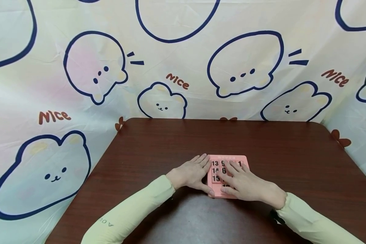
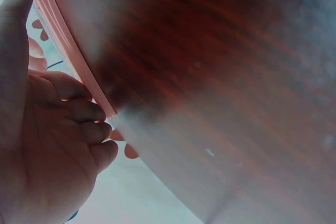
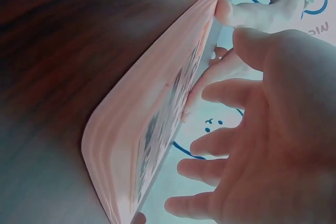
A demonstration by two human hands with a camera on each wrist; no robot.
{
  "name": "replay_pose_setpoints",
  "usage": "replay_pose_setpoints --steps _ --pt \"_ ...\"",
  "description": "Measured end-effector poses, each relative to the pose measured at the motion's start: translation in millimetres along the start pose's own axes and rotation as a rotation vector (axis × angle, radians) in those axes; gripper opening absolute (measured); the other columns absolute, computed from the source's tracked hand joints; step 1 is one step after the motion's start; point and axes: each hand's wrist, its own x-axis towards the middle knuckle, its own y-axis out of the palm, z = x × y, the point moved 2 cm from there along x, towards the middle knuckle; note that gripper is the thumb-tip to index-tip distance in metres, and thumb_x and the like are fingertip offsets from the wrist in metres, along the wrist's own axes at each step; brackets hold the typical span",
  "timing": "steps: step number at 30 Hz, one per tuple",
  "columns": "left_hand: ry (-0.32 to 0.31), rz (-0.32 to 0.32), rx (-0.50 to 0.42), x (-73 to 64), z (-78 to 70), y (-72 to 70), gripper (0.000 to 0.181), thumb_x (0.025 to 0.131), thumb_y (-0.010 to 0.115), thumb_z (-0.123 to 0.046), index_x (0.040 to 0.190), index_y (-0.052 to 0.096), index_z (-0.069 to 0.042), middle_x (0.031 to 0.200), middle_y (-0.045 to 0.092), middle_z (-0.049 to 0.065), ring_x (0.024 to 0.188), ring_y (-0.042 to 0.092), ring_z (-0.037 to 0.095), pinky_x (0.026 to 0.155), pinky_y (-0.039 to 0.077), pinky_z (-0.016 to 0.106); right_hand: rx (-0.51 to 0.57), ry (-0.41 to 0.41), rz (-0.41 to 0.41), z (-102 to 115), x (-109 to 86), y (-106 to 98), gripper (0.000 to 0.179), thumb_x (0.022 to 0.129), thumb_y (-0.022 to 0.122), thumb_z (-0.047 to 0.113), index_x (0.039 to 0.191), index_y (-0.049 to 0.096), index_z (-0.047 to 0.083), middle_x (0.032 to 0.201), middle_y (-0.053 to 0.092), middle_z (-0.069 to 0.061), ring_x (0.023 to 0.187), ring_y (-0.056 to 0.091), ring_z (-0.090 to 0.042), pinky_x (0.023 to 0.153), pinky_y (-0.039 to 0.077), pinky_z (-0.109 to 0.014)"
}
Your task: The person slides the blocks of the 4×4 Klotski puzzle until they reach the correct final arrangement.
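A pink number sliding puzzle lies flat on the table, its tiles bearing black numerals such as 13, 14 and 15 down the left column. Along its left side rests my left hand, fingers extended toward the far corner and thumb at the near corner. The left wrist view has those fingertips right at the pink edge. Over the tiles my right hand is spread, palm down, hiding much of the number grid. A gap shows between its fingers and the puzzle face in the right wrist view.
The dark brown wooden table extends around the puzzle on all sides. Behind it and at both sides hangs a pale cloth printed with blue-outlined cartoon animals and the word Nice.
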Motion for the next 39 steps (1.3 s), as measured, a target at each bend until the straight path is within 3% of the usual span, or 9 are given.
replay_pose_setpoints --steps 12,29,39 --pt "0.004 -0.007 0.014 -0.2 1.1 -2.7 0.122 0.073 0.043 -0.091 0.157 0.018 -0.006 0.165 0.011 0.014 0.154 0.008 0.027 0.126 0.013 0.037 0.001 0.025 0.023 -3 0.3 6 0.055 0.099 0.049 0.048 0.147 0.047 0.022 0.158 0.027 -0.025 0.146 0.025 -0.046 0.108 0.027 -0.071" --pt "0.012 -0.028 0.022 -2.4 0.4 -1.4 0.12 0.074 0.043 -0.09 0.156 0.021 -0.005 0.165 0.015 0.015 0.154 0.011 0.028 0.126 0.016 0.038 -0.017 -0.047 -0.037 17 -17.4 12 0.055 0.096 0.055 0.05 0.141 0.055 0.019 0.155 0.036 -0.024 0.143 0.032 -0.045 0.11 0.028 -0.068" --pt "0.019 -0.035 0.017 -2.5 0.5 0.2 0.122 0.073 0.043 -0.091 0.156 0.021 -0.005 0.165 0.015 0.015 0.154 0.012 0.029 0.126 0.016 0.039 -0.012 -0.01 -0.002 6 -6.8 0 0.054 0.099 0.05 0.05 0.142 0.054 0.019 0.157 0.032 -0.025 0.145 0.027 -0.047 0.109 0.026 -0.072"
